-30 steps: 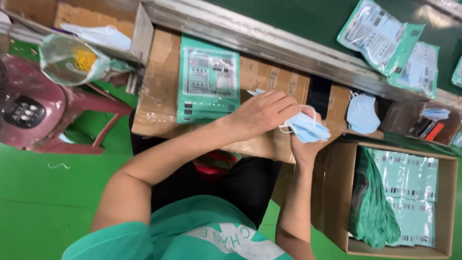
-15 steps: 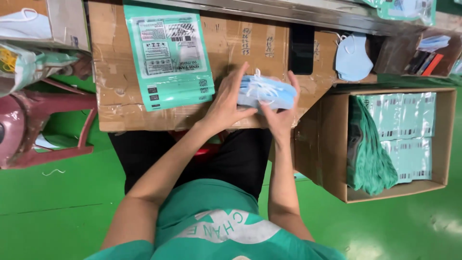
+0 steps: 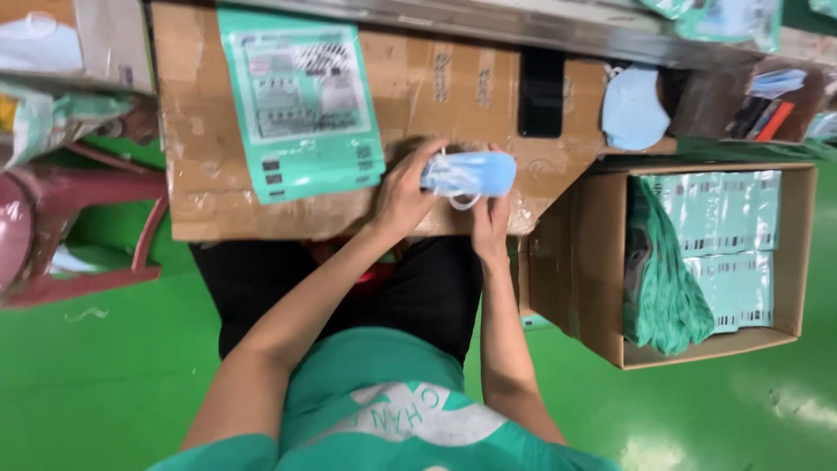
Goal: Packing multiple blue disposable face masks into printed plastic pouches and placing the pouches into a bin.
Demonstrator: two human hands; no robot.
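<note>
My left hand and right hand both pinch the folded blue masks above the cardboard top, just right of the green pouch. I think I am squaring them; next, probably, into the pouch.

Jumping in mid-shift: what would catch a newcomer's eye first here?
Both hands, the left hand and the right hand, hold a stack of blue face masks over the middle of the cardboard work surface. A large teal printed pouch lies flat to the left, and an open carton of teal packs stands on the green floor at right.
</note>
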